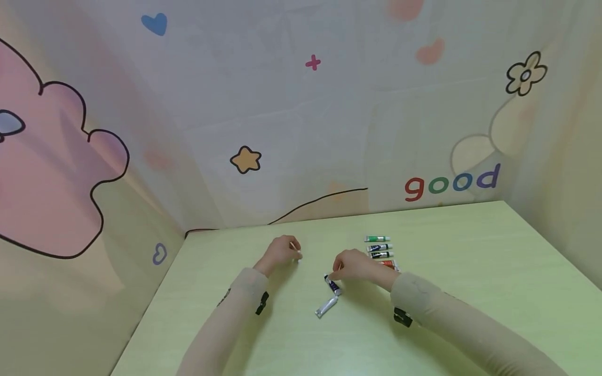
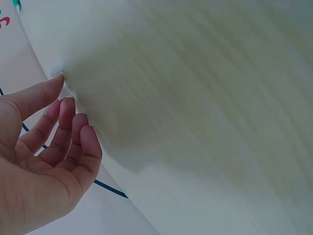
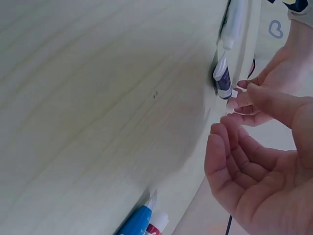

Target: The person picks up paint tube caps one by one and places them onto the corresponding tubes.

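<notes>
My left hand point(image 1: 280, 250) pinches a small white piece point(image 2: 56, 68) between thumb and fingertips, low over the table; its kind is hard to make out. My right hand point(image 1: 354, 265) has its fingers loosely bent beside a dark blue paint tube point(image 1: 332, 285). In the right wrist view nothing shows between that hand's thumb and fingers, and the dark blue tube point(image 3: 222, 81) lies just beyond the thumb tip. A silvery-white tube point(image 1: 326, 307) lies end to end with the dark blue one, nearer to me.
Several paint tubes lie in a column beyond my right hand: a green tube point(image 1: 377, 238) at the back, dark-labelled tubes point(image 1: 379, 247), and a red-orange tube point(image 1: 388, 264) partly behind the hand. The pale green table point(image 1: 226, 339) meets a printed cloth point(image 1: 301, 130) at its back edge.
</notes>
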{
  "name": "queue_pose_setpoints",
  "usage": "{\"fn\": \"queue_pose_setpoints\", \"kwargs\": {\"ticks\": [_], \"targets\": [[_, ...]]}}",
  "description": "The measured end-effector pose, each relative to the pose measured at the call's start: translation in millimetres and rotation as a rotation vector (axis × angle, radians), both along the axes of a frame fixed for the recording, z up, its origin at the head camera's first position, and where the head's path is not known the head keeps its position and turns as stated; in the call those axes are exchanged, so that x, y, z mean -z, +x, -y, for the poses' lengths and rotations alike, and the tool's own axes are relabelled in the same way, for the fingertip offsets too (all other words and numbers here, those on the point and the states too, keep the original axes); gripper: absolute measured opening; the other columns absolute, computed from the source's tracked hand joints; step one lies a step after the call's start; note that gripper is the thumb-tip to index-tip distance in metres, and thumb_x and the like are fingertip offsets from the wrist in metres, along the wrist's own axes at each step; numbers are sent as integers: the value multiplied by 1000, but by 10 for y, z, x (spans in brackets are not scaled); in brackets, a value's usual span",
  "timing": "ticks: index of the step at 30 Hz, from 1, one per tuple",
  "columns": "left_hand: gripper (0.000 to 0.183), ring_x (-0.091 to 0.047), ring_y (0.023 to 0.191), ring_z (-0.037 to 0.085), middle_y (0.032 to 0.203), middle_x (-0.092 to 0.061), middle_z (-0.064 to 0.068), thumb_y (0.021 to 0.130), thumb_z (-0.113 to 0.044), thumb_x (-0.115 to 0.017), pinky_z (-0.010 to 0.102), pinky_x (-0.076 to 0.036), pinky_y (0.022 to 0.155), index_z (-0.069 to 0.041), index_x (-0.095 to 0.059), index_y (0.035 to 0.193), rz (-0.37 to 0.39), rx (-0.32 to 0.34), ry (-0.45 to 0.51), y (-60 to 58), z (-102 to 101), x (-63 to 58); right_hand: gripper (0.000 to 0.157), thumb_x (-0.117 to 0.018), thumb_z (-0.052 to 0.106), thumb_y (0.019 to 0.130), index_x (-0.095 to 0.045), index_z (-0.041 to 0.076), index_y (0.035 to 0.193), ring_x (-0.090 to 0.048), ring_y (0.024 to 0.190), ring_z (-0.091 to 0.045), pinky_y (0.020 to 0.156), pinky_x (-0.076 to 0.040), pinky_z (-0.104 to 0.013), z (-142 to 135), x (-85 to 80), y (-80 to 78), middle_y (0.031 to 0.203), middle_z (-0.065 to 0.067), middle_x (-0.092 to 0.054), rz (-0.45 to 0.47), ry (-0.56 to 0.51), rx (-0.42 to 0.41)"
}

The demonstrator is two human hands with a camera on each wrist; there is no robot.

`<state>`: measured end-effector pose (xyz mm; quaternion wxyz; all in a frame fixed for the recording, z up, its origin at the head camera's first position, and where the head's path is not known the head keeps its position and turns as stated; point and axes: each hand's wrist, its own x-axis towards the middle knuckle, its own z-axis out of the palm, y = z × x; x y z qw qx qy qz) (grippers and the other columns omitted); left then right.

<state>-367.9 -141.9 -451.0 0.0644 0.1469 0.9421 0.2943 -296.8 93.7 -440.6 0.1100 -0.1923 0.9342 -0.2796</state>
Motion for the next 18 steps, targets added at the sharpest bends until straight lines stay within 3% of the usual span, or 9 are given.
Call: {"fn": "queue_pose_setpoints", "kwargs": {"ticks": [9, 18], "targets": [[10, -58, 81, 18, 92, -68, 6, 89, -9, -75, 30, -48, 71, -3, -71, 96, -3, -19, -6, -20, -26, 25, 28, -85, 30, 81, -64, 12, 80, -51, 68, -14, 60, -41, -28, 119, 70, 96, 73, 3, -59, -6, 94, 2], [8, -58, 80, 18, 90, -68, 5, 88, -8, -76, 31, -48, 71, -2, -73, 93, -23, -25, 5, -40, -24, 46, 24, -84, 16, 79, -61, 12, 75, -50, 61, -12, 55, -39, -25, 232, 50, 203, 68, 4, -58, -64, 102, -3]]}}
